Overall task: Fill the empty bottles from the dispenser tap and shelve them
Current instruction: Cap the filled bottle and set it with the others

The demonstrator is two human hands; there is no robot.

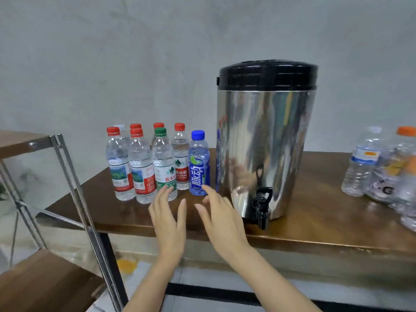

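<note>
A steel dispenser (265,140) with a black lid stands on the brown table (315,230); its black tap (262,206) hangs over the front edge. Left of it stands a cluster of several capped plastic bottles, among them a blue-capped blue bottle (199,163), a green-capped bottle (163,165) and red-capped ones (119,165). My left hand (168,219) and my right hand (221,219) hover with fingers spread just in front of the blue and green bottles, holding nothing. A fingertip of my right hand lies at the base of the blue bottle.
A metal-framed shelf (74,190) with wooden boards stands at the left, its top board level with the table. More clear bottles (362,163), one with an orange cap (406,131), stand at the table's right end. A grey wall is behind.
</note>
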